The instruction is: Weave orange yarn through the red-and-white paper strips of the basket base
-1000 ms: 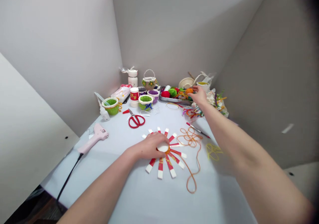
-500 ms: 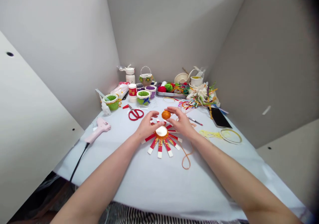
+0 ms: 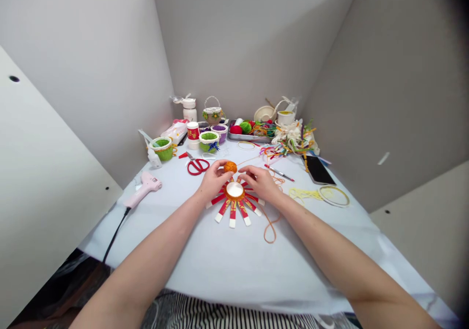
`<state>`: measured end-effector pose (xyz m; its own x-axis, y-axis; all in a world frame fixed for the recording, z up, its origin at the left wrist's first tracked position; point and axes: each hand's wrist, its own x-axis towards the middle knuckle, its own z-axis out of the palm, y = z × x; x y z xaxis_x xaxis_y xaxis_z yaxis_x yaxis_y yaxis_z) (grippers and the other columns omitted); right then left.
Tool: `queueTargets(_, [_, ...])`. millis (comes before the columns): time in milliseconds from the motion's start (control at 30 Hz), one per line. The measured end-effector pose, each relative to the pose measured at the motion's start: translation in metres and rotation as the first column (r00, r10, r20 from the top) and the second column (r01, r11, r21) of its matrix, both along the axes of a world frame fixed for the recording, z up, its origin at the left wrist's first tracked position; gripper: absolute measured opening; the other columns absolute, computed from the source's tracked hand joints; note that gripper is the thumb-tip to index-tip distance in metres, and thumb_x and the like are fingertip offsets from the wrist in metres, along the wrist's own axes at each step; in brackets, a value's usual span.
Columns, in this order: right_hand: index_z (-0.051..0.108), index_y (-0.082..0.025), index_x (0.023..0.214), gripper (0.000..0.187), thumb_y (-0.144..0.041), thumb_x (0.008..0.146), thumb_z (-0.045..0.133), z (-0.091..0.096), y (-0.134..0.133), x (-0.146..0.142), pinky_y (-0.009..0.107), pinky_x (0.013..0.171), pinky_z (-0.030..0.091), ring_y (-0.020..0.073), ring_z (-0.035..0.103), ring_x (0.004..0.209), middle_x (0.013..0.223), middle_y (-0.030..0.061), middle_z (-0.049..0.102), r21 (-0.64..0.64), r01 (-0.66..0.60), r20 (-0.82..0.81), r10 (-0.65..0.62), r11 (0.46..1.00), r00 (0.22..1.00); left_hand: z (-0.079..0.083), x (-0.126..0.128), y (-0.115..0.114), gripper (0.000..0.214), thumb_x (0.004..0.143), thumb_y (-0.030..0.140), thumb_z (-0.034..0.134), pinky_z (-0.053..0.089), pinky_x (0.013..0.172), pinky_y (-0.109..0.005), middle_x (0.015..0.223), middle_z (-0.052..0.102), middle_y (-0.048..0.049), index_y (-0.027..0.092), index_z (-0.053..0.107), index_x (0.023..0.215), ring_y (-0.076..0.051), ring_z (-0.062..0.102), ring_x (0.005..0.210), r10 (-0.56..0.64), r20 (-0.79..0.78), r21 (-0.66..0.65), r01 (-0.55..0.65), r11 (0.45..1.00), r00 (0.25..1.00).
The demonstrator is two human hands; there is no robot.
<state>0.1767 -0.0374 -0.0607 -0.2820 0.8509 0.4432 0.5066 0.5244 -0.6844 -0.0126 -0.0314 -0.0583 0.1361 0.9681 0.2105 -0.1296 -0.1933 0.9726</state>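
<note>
My left hand (image 3: 213, 180) is closed round a small ball of orange yarn (image 3: 230, 167), above the far side of a cut paper cup (image 3: 234, 189). The cup's wall is slit into red strips with white ends that fan out flat like rays, and orange yarn is wound round its white base. My right hand (image 3: 258, 181) hovers over the right-hand strips, its fingers bent and close to the ball; whether a strand lies between its fingertips is too small to tell. A loose loop of orange yarn (image 3: 270, 234) lies right of the cup.
Red-handled scissors (image 3: 198, 167) and a pink glue gun (image 3: 146, 187) lie to the left. A pen (image 3: 279, 173), a phone (image 3: 318, 170) and a yellow hoop (image 3: 334, 196) are on the right. Small baskets, a metal tray (image 3: 249, 137) of yarn and a yarn heap (image 3: 293, 136) line the back.
The orange yarn ball has passed from my right hand to my left hand, moving leftward. My right hand has let go of it and stays near the strips.
</note>
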Motion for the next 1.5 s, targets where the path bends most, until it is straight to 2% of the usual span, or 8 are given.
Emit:
queueTargets(100, [0.068,-0.021,0.106,0.022,-0.029,0.089,0.058,0.004,0.002,0.004,0.035,0.079,0.050,0.0199,0.062,0.081,0.093,0.0059,0.069,0.100,0.038,-0.013,-0.037,0.994,0.999,0.000,-0.001,0.000,0.038,0.069,0.021,0.066,0.051,0.077,-0.030,0.103,0.066,-0.0047,0.016,0.059,0.106,-0.016,0.063,0.084,-0.039,0.044,-0.065,0.042,0.997,0.998])
queueTargets(233, [0.050,-0.026,0.138,0.061,-0.025,0.080,0.067,0.006,0.002,0.000,0.045,0.103,0.040,0.0267,0.053,0.121,0.132,0.0100,0.059,0.187,-0.036,0.020,0.033,0.982,0.999,0.001,0.001,-0.004,0.046,0.067,0.021,0.064,0.052,0.074,-0.030,0.100,0.062,-0.0026,0.020,0.054,0.113,-0.016,0.063,0.085,-0.169,0.111,-0.065,0.177,0.982,0.979])
queueTargets(400, [0.066,-0.025,0.114,0.025,-0.025,0.090,0.056,-0.006,0.011,0.003,0.044,0.097,0.040,0.0205,0.065,0.085,0.086,0.0036,0.073,0.097,-0.031,0.172,0.014,0.995,0.985,0.008,-0.003,-0.006,0.037,0.065,0.021,0.064,0.050,0.070,-0.027,0.093,0.060,0.0000,0.022,0.051,0.099,-0.014,0.061,0.081,-0.133,0.164,-0.028,0.139,0.990,0.978])
queueTargets(500, [0.070,-0.022,0.092,0.019,-0.026,0.092,0.052,-0.010,0.025,0.021,0.040,0.089,0.043,0.0221,0.064,0.085,0.087,0.0071,0.073,0.187,0.115,0.138,-0.142,0.976,0.980,0.013,-0.010,-0.002,0.038,0.064,0.022,0.062,0.049,0.068,-0.027,0.090,0.061,-0.0003,0.022,0.049,0.100,-0.013,0.061,0.076,-0.102,0.254,-0.059,0.121,0.991,0.962])
queueTargets(667, [0.069,-0.021,0.100,0.024,-0.022,0.084,0.051,-0.005,0.039,0.051,0.044,0.091,0.047,0.0250,0.064,0.090,0.088,0.0067,0.071,0.139,0.340,0.060,-0.350,0.930,0.935,0.011,-0.011,0.003,0.038,0.065,0.023,0.065,0.049,0.069,-0.026,0.100,0.061,-0.0014,0.021,0.053,0.102,-0.013,0.062,0.081,-0.069,0.233,-0.084,0.091,0.992,0.970])
queueTargets(800, [0.062,-0.021,0.118,0.051,-0.013,0.068,0.060,0.007,0.021,0.039,0.048,0.106,0.041,0.0278,0.056,0.119,0.125,0.0089,0.064,0.090,0.105,0.020,-0.107,0.990,0.994,0.003,-0.001,-0.002,0.040,0.069,0.022,0.068,0.051,0.076,-0.028,0.110,0.061,-0.0039,0.019,0.056,0.107,-0.014,0.064,0.087,-0.079,0.013,-0.024,0.080,0.997,0.997])
queueTargets(933, [0.058,-0.022,0.123,0.046,-0.019,0.077,0.060,0.015,0.001,0.012,0.040,0.099,0.049,0.0203,0.064,0.107,0.118,0.0055,0.067,-0.068,-0.160,-0.159,0.148,0.985,0.976,0.001,0.006,-0.011,0.044,0.069,0.018,0.070,0.053,0.078,-0.027,0.112,0.058,-0.0043,0.020,0.050,0.108,-0.014,0.066,0.089,-0.062,-0.084,0.080,0.069,0.994,0.995])
queueTargets(1500, [0.059,-0.023,0.116,0.034,-0.024,0.081,0.064,0.005,-0.008,0.003,0.036,0.092,0.057,0.0179,0.066,0.102,0.114,0.0064,0.063,-0.068,-0.188,-0.290,0.161,0.980,0.943,0.002,0.006,-0.019,0.031,0.078,0.021,0.067,0.058,0.077,-0.029,0.112,0.060,-0.0067,0.019,0.054,0.106,-0.018,0.067,0.095,-0.027,-0.229,0.208,0.076,0.975,0.973])
